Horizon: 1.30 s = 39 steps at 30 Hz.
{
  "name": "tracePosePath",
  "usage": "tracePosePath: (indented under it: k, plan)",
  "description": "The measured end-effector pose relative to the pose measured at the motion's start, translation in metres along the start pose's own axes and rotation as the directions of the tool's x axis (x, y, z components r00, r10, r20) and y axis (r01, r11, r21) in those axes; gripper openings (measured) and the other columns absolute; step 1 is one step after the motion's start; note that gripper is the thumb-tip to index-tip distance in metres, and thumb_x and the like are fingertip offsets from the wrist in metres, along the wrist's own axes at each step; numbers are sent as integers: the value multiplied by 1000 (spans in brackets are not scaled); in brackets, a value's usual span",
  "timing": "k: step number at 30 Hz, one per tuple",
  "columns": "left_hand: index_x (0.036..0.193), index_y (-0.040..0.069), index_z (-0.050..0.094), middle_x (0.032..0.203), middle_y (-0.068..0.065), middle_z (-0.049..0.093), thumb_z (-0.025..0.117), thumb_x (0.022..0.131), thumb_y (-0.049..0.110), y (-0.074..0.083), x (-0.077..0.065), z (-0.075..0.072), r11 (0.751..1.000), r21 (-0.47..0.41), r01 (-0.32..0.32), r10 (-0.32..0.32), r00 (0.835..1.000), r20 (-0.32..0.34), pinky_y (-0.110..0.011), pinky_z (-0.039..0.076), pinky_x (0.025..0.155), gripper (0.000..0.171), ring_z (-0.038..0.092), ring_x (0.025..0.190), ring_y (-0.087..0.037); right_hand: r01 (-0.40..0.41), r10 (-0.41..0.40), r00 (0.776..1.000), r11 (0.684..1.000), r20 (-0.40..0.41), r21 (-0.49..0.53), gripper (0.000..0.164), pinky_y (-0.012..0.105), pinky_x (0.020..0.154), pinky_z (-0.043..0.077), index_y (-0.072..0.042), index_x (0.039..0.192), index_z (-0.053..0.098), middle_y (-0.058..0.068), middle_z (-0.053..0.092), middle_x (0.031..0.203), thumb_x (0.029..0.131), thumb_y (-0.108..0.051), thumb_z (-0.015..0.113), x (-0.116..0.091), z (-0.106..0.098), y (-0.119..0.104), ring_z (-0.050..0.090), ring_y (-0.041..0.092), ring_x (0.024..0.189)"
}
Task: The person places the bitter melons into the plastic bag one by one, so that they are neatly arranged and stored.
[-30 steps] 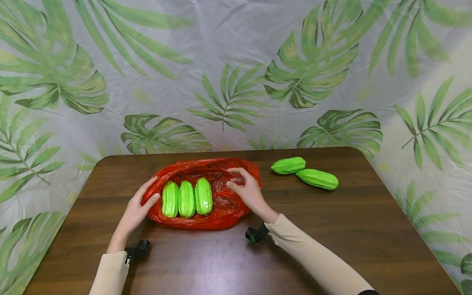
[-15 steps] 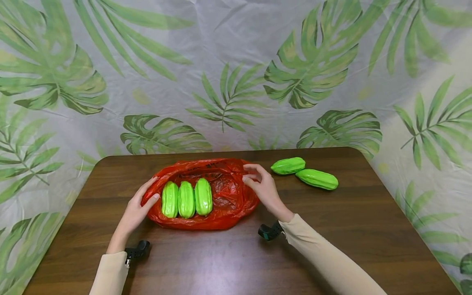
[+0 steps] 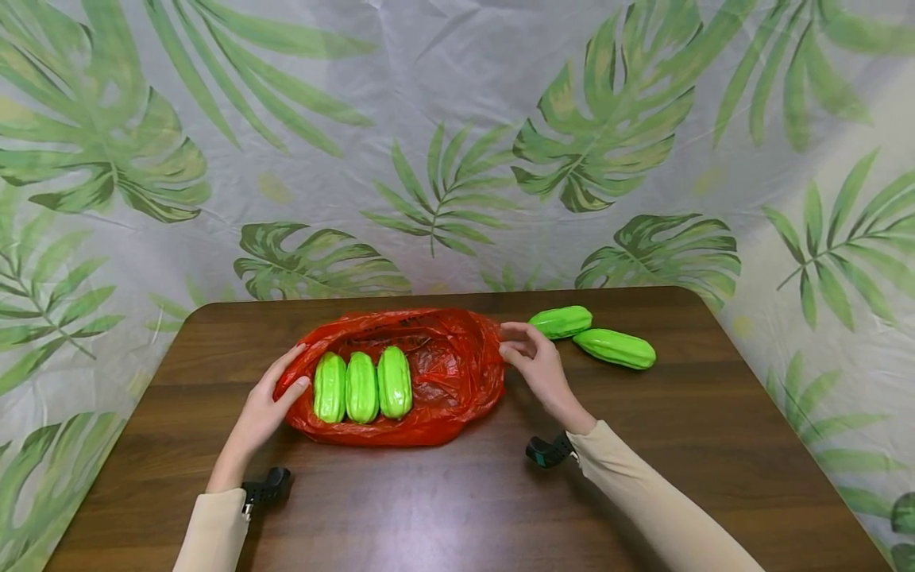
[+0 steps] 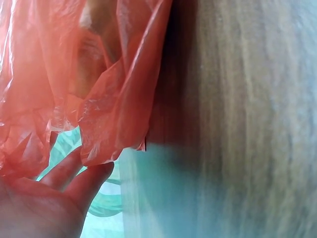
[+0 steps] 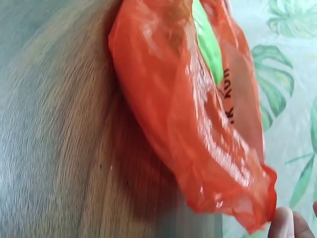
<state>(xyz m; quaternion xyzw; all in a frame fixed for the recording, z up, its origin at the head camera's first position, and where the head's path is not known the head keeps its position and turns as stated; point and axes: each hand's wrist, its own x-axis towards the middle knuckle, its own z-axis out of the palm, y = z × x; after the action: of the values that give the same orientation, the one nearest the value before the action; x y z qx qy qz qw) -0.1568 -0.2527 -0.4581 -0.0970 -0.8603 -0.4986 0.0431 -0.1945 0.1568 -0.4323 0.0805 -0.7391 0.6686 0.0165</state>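
Plainly a film-thin red plastic bag [image 3: 403, 433], lying on its side on the brown table [image 3: 400, 516], mouth gaping toward me. I have an end in each hand. My left hand [image 3: 261, 407] takes the left rim loosely, thumb over the edge, fingers fairly straight and spread along the outside. My right hand [image 3: 541, 370] is half closed at the opposite end, thumb and forefinger nearly together, apparently pinching the lip; the wrist view catches only fingertips against that corner.

Three ribbed green pieces [image 3: 362, 387] stand side by side toward the bag's left, bare film to their right. Two more lie outside: a shorter one [image 3: 561, 321], its tip just behind my right hand, and a longer one [image 3: 615, 349] beside it, toward the right.

Handling, my estimate: bag next to weightless, limp, slick, easily torn by a nail or a sharp tug. Best held at the doubled, crumpled lip, a broad pinch at both ends. Pieces look firm and glossy, likely light to moderate, liable to roll; grip round the middle, fingers settled into the grooves, clear of the tapered tips.
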Motion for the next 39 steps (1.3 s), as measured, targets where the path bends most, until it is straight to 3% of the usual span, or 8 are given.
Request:
tracePosePath:
  k: [7, 14, 23, 29, 35, 39]
  plan:
    - [148, 9, 36, 151, -21, 28, 57, 97, 17, -1, 0, 0, 1000, 3, 5, -5, 1000, 6, -67, 25, 101, 56, 26, 135, -44, 24, -24, 999, 1000, -24, -12, 35, 21, 80, 51, 8, 126, 52, 27, 52, 126, 92, 4, 58, 0, -14, 5, 54, 42, 108]
    - [148, 12, 37, 152, -19, 28, 58, 97, 20, 0, 1, 0, 1000, 10, 5, -5, 1000, 6, -68, 25, 101, 56, 26, 136, -44, 15, -15, 999, 1000, -52, -7, 36, 21, 80, 51, 9, 127, 51, 27, 52, 125, 92, 5, 57, -3, -29, 9, 60, 11, 95]
    - [148, 10, 36, 152, -21, 28, 57, 97, 20, -2, 1, 0, 1000, 12, 6, -6, 1000, 9, -68, 25, 101, 56, 26, 135, -45, 32, -34, 995, 999, -97, -23, 36, 18, 78, 50, 13, 127, 49, 33, 50, 126, 92, 9, 55, -5, -50, 14, 60, 4, 91]
    - [148, 9, 36, 152, -21, 28, 57, 97, 20, -2, 2, 0, 1000, 11, 1, -1, 1000, 7, -68, 25, 101, 55, 25, 135, -45, 16, -26, 991, 997, -135, -75, 37, 18, 79, 50, 11, 128, 49, 30, 50, 126, 93, 2, 58, -8, -67, 14, 60, 13, 97]
    - [147, 9, 37, 151, -21, 28, 57, 97, 19, -2, 1, 0, 1000, 13, -6, 6, 1000, 2, -67, 24, 102, 55, 26, 136, -44, 20, -43, 981, 992, -190, -123, 35, 16, 79, 49, 11, 126, 51, 28, 53, 123, 92, 2, 59, -9, -84, 16, 60, 6, 92]
    - [147, 10, 37, 152, -20, 28, 57, 97, 19, -2, 1, 0, 1000, 12, -2, 2, 1000, 4, -67, 24, 102, 55, 25, 136, -44, 39, -70, 973, 989, -221, -143, 35, 15, 79, 48, 10, 125, 52, 23, 57, 119, 92, 4, 59, -9, -95, 17, 60, 10, 93]
